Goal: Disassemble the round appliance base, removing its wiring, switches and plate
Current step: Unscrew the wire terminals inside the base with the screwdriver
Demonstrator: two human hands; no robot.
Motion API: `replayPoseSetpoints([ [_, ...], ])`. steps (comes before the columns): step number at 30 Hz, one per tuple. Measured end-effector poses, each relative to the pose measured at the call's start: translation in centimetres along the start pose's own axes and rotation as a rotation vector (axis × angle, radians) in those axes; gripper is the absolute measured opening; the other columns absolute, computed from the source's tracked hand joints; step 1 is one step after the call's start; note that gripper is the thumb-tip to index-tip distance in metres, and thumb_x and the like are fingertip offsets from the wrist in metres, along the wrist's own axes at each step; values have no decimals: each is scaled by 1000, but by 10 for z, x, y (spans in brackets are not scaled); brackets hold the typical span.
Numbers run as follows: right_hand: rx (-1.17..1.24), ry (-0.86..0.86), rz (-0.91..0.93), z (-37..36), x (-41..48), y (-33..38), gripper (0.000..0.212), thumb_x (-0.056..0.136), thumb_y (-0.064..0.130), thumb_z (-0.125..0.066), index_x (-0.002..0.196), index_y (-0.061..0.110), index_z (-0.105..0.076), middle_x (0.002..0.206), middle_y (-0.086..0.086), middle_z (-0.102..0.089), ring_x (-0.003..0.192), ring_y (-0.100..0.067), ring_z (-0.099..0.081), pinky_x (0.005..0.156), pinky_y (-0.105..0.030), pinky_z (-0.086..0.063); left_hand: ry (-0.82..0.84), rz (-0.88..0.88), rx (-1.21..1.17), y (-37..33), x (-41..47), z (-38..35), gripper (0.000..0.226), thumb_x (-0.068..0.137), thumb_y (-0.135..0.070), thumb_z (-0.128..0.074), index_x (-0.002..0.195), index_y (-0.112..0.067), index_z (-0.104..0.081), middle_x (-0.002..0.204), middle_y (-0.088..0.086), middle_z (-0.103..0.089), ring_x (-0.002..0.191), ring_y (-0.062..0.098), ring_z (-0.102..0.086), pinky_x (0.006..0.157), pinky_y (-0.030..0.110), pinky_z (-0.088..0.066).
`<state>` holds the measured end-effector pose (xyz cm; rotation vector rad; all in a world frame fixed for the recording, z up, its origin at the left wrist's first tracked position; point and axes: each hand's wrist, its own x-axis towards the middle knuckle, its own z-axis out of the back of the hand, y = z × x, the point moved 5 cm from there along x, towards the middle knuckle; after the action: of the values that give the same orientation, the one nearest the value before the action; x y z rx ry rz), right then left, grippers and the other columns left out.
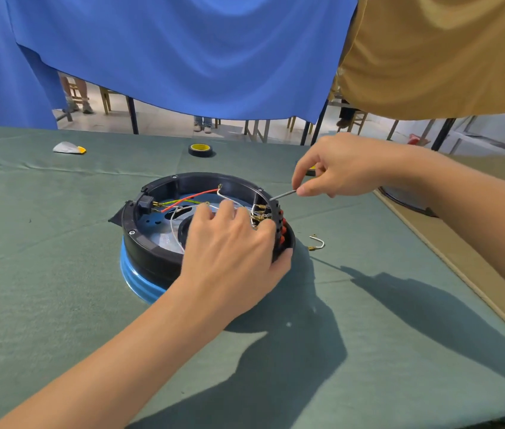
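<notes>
The round appliance base (152,243), black with a blue lower ring, lies upside down on the green cloth. Inside it I see a metal plate (164,239), a red wire (189,198), a yellow-green wire (177,202) and white wires. My left hand (232,252) grips the base's near right rim, fingers curled over the edge by the orange switches (281,230). My right hand (338,167) pinches a thin metal screwdriver (282,195), its tip at the rim beside the switch terminals.
A loose white wire piece (317,243) lies on the cloth right of the base. A roll of black tape (201,149) and a crumpled white-and-yellow scrap (68,148) sit at the back. Blue and tan cloths hang behind the table. A round object (406,199) lies at right.
</notes>
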<state>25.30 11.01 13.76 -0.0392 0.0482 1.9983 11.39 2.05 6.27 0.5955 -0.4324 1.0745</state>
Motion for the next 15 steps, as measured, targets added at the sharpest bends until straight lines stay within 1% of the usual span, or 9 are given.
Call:
replayPoseSetpoints([
  [1, -3, 4, 3, 0, 1, 1, 6, 89, 42, -63, 85, 43, -67, 50, 17, -62, 53, 9, -56, 54, -19, -33, -1, -27, 3, -4, 2, -3, 44, 87, -56, -40, 88, -19, -63, 78, 7, -58, 77, 29, -52, 64, 35, -27],
  [2, -11, 7, 7, -1, 2, 3, 5, 89, 42, -63, 88, 41, -68, 50, 19, -62, 53, 9, -57, 53, -19, -33, 9, -56, -4, -7, 3, -9, 47, 90, -55, -34, 106, -19, -59, 96, 7, -58, 90, 29, -50, 68, 37, -31],
  [3, -22, 10, 10, -2, 4, 4, 6, 90, 41, -63, 90, 40, -69, 49, 23, -60, 53, 9, -57, 53, -19, -33, 40, -84, -24, -8, 3, -16, 51, 93, -54, -29, 124, -19, -50, 113, 6, -54, 102, 28, -48, 75, 39, -34],
  [4, -34, 15, 12, -2, 4, 6, 7, 90, 40, -63, 92, 38, -69, 48, 27, -58, 53, 9, -57, 53, -18, -34, 76, -107, -47, -6, 2, -22, 53, 95, -52, -27, 136, -19, -38, 125, 3, -50, 110, 27, -47, 80, 39, -35],
  [6, -46, 22, 11, -3, 6, 7, 9, 90, 39, -63, 95, 37, -70, 48, 28, -57, 55, 8, -59, 54, -18, -35, 98, -133, -78, -2, 0, -28, 56, 97, -48, -28, 144, -18, -25, 133, 0, -48, 115, 26, -48, 85, 39, -38],
  [9, -43, 29, 8, -2, 6, 8, 11, 90, 39, -63, 96, 35, -72, 48, 24, -60, 55, 6, -60, 55, -19, -36, 117, -173, -76, 2, -3, -30, 59, 96, -47, -30, 147, -16, -27, 136, 2, -50, 117, 25, -50, 87, 40, -40],
  [11, -49, 35, 3, -1, 8, 9, 13, 89, 40, -63, 96, 36, -73, 50, 19, -62, 56, 4, -60, 55, -19, -36, 107, -203, -31, 3, -6, -29, 60, 96, -45, -35, 145, -10, -34, 134, 7, -54, 111, 27, -56, 84, 38, -43],
  [13, -55, 45, -2, 1, 10, 11, 12, 88, 39, -64, 95, 36, -74, 52, 16, -64, 57, 4, -61, 54, -18, -37, 52, -259, 69, 0, -11, -27, 55, 95, -36, -45, 135, 0, -47, 121, 12, -63, 96, 28, -62, 75, 36, -46],
  [15, -75, 59, -3, 3, 12, 15, 11, 88, 38, -65, 92, 36, -74, 51, 18, -64, 57, 5, -60, 53, -18, -36, -16, -284, 150, -3, -16, -25, 45, 95, -30, -48, 124, 4, -56, 99, 12, -69, 80, 28, -62, 68, 34, -46],
])
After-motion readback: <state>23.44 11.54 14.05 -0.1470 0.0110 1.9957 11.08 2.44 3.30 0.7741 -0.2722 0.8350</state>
